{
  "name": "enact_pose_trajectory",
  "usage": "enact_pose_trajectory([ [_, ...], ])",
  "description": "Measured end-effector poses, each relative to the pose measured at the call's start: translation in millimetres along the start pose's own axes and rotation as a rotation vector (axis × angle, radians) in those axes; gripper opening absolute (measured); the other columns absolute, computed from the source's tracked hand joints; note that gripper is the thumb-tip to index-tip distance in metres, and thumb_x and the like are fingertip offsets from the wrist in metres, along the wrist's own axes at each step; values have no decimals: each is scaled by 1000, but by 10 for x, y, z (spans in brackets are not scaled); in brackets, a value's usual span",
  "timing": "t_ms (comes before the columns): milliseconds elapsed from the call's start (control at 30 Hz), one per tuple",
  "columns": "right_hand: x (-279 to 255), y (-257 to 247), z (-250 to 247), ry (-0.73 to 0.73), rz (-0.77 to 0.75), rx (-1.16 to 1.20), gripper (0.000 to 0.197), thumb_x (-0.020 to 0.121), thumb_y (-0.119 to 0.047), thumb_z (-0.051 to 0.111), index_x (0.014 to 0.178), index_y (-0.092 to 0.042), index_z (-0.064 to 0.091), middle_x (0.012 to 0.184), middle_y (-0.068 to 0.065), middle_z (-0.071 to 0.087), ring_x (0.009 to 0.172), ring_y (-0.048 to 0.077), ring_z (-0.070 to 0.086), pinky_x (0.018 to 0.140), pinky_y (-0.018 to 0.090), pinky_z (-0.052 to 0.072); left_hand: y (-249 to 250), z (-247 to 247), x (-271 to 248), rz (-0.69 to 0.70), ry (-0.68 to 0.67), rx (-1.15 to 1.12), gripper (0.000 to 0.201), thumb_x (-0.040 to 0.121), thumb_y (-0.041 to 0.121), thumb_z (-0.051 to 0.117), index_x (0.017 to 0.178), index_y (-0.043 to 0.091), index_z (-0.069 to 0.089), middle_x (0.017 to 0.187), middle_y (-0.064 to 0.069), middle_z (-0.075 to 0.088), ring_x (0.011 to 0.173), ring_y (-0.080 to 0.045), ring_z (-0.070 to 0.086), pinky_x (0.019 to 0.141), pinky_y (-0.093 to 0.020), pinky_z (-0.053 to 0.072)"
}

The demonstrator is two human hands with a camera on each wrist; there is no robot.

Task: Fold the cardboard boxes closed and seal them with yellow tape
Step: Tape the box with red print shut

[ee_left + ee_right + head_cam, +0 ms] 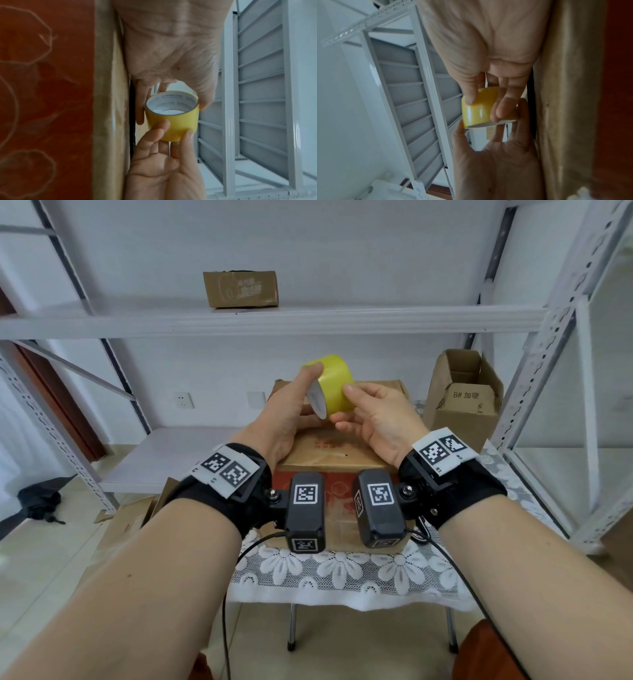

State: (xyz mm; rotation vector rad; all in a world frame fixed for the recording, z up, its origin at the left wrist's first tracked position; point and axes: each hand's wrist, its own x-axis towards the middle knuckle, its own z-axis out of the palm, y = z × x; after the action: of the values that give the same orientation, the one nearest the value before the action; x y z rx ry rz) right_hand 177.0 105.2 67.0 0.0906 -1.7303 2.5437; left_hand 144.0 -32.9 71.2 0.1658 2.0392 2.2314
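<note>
Two spare boxes (240, 289) beyond tape (337, 385)

White metal shelving (274, 318) fills the background, perforated uprights at both sides. Small table, white lace cloth with flower pattern (342, 571) draped over its front edge, metal legs (292, 628) below. Two wall sockets (184, 400) on the white wall behind the lower shelf. Dark bundle, looks like a folded umbrella (37, 503), lying on the tiled floor (41, 570) at left. Brown door frame (51, 402) at far left edge.
</note>
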Motion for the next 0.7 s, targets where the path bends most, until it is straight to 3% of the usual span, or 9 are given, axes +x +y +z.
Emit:
enact_pose_trajectory([
  [100, 5, 3, 28, 26, 21, -129, 24, 91, -31, 62, 92, -7, 61, 77, 12, 66, 51, 17, 61, 44, 21, 51, -2, 27, -14, 16, -34, 47, 52, 83, 53, 64, 112, 10, 66, 109, -15, 71, 100, -32, 69, 96, -43, 53],
  [200, 18, 8, 22, 52, 35, -197, 30, 88, -37, 64, 91, -8, 62, 73, 10, 66, 48, 16, 58, 41, 20, 48, 0, 52, -39, 2, -56, 78, 65, 69, 54, 71, 113, 7, 66, 107, -15, 73, 102, -30, 69, 99, -41, 52],
  [367, -1, 48, 4, -38, 5, -199, 11, 83, -9, 71, 91, -9, 65, 80, 8, 67, 49, 11, 59, 46, 18, 49, -9, 16, 2, 20, 11, 63, 75, 64, 58, 67, 106, -4, 67, 107, -27, 69, 96, -34, 69, 92, -41, 55],
  [467, -17, 50, 13, -66, 9, -230, 16, 80, -3, 72, 93, -7, 64, 78, 8, 68, 50, 12, 60, 46, 18, 49, -8, 10, 31, -2, -3, 46, 70, 77, 62, 59, 113, 3, 68, 104, -19, 72, 88, -27, 71, 77, -34, 56],
  [567, -19, 44, 39, -43, 19, -225, 13, 81, -13, 73, 90, -9, 64, 78, 9, 68, 50, 13, 61, 46, 19, 49, -15, 20, 32, 3, -35, 61, 66, 78, 62, 59, 118, 10, 63, 109, -13, 72, 96, -26, 70, 84, -36, 56],
  [633, -8, 33, 53, 0, 16, -210, 18, 82, -23, 72, 88, -9, 63, 76, 10, 67, 47, 14, 59, 43, 19, 49, -21, 44, 22, 43, -46, 85, 57, 83, 54, 63, 122, 14, 55, 119, -12, 66, 105, -26, 67, 92, -39, 55],
  [700, 3, 26, 49, 32, 6, -205, 21, 84, -28, 70, 88, -9, 62, 73, 11, 66, 45, 14, 58, 41, 19, 47, -12, 60, -4, 61, -53, 100, 56, 84, 50, 66, 124, 14, 52, 122, -11, 64, 107, -26, 66, 92, -39, 56],
])
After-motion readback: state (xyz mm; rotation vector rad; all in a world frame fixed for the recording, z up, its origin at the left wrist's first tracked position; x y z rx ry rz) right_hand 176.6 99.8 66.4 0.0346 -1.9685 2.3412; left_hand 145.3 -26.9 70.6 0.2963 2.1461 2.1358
